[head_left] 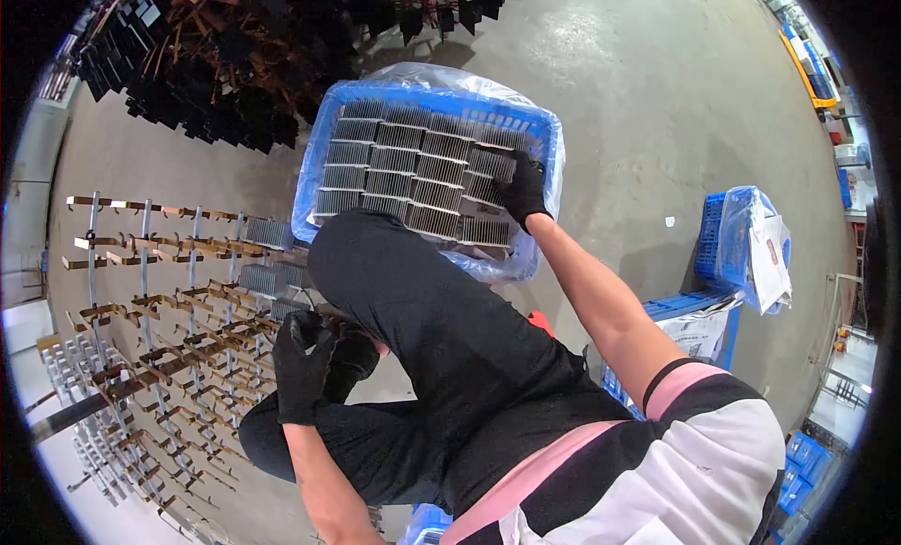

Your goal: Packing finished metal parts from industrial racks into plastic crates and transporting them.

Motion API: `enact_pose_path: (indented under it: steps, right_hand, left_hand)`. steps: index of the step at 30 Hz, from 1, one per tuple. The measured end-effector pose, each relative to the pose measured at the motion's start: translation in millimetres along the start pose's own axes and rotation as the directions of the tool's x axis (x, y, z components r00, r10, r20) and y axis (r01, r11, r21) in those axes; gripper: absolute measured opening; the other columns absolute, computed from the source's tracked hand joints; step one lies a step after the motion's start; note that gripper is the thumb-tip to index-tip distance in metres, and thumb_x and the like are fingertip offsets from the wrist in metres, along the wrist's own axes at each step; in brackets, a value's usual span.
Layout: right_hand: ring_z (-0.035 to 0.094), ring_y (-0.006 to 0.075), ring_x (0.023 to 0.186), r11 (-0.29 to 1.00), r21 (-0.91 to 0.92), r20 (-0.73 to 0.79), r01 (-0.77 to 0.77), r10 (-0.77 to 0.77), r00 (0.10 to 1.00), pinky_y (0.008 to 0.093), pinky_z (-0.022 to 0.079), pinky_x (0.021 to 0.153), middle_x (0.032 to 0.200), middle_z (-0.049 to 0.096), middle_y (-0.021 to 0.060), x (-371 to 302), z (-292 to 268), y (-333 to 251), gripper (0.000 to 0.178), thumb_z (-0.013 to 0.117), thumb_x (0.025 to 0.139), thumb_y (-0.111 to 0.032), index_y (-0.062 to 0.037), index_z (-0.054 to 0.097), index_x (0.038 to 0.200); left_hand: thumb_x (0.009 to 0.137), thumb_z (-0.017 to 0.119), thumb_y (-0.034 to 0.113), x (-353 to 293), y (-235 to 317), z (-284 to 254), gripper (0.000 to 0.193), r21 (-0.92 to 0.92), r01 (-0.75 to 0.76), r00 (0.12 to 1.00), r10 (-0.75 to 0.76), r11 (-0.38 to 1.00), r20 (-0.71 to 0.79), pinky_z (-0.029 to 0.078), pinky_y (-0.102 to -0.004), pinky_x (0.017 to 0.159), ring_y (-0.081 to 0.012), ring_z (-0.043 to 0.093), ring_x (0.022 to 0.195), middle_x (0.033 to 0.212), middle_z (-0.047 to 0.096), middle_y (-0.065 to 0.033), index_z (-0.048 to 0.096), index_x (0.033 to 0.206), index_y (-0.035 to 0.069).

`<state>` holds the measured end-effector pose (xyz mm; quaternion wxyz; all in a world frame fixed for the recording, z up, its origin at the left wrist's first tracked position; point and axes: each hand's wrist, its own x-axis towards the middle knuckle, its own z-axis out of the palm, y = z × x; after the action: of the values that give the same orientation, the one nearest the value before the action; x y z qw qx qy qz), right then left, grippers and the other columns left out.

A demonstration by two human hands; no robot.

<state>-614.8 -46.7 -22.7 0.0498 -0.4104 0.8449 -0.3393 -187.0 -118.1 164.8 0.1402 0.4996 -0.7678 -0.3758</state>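
My right hand (524,189), in a black glove, reaches to the right side of a blue plastic basket (328,104). Its fingers are closed on a finned metal heat sink (490,162) at the end of a row. Several columns of grey heat sinks (392,160) stand packed in this basket, which has a clear plastic liner (441,74). Lower left, my gloved left hand (302,369) is held over my bent leg, beside a hanging rack. Its fingers curl round toward the thumb, and I see nothing in them.
The metal rack (192,264) with many hooked arms fills the left side; heat sinks (258,280) hang at its near end. Dark finned parts (216,57) hang at the upper left. Blue crates (710,235) with plastic and papers stand at the right. My knee (361,249) overlaps the basket.
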Motion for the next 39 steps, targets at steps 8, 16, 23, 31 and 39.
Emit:
enact_pose_path:
  steps: [8, 16, 23, 31, 39]
  right_hand:
    - [0.052, 0.0456, 0.109, 0.998, -0.06, 0.096, 0.018, -0.012, 0.995, 0.0491, 0.046, 0.09, 0.123, 0.05, 0.0289, 7, -7, 8, 0.062, 0.065, 0.08, -0.02, -0.0025, 0.038, 0.133]
    - [0.057, 0.0444, 0.1, 0.901, -0.199, 0.096, 0.385, -0.373, 0.923, 0.0491, 0.05, 0.08, 0.12, 0.052, 0.0286, 26, -44, 12, 0.069, 0.065, 0.085, -0.023, -0.0031, 0.03, 0.14]
    - [0.061, 0.0378, 0.096, 0.93, 0.017, -0.047, 0.367, -0.366, 0.93, 0.0433, 0.051, 0.08, 0.121, 0.055, 0.021, 28, -101, -73, 0.069, 0.069, 0.083, -0.022, -0.0053, 0.034, 0.14]
    - [0.057, 0.0316, 0.11, 0.623, 0.275, -0.021, 0.732, -0.757, 0.653, 0.0404, 0.048, 0.091, 0.127, 0.055, 0.0147, -7, -179, -231, 0.072, 0.075, 0.078, -0.026, -0.0029, 0.04, 0.137]
    - [0.051, 0.0311, 0.118, 0.187, 0.457, 0.045, 0.87, -0.981, 0.188, 0.0432, 0.04, 0.101, 0.127, 0.053, 0.0197, -34, -176, -287, 0.075, 0.074, 0.078, -0.028, 0.0005, 0.039, 0.137]
  left_hand:
    - [0.084, 0.067, 0.02, -1, 5, 2, 0.025, 0.039, -0.014, 0.999, 0.016, 0.999, -0.038, 0.045, -0.0375, 0.073, -0.0251, 0.057, 0.079, 0.086, 0.06, -0.0127, 0.056, 0.092, 0.0]
    - [0.084, 0.066, 0.02, 4, 15, -2, 0.023, 0.031, -0.032, 0.998, 0.034, 0.999, -0.047, 0.046, -0.0357, 0.072, -0.0247, 0.057, 0.076, 0.083, 0.061, -0.0116, 0.057, 0.091, 0.0]
    - [0.085, 0.066, 0.02, -6, 27, -20, 0.029, -0.231, 0.015, 0.989, -0.049, 0.973, -0.141, 0.048, -0.0343, 0.081, -0.0214, 0.06, 0.089, 0.097, 0.063, -0.0105, 0.056, 0.105, 0.001]
    - [0.079, 0.071, 0.051, -30, 89, -28, 0.084, -0.608, -0.341, 0.933, 0.181, 0.717, -0.31, 0.045, -0.035, 0.095, -0.0216, 0.055, 0.114, 0.131, 0.048, -0.0153, 0.039, 0.134, -0.002]
    - [0.064, 0.086, 0.036, -93, 112, -28, 0.083, -0.323, -0.21, 0.885, 0.039, 0.923, -0.464, 0.05, -0.0305, 0.084, -0.0208, 0.062, 0.1, 0.119, 0.059, -0.0129, 0.047, 0.127, -0.001]
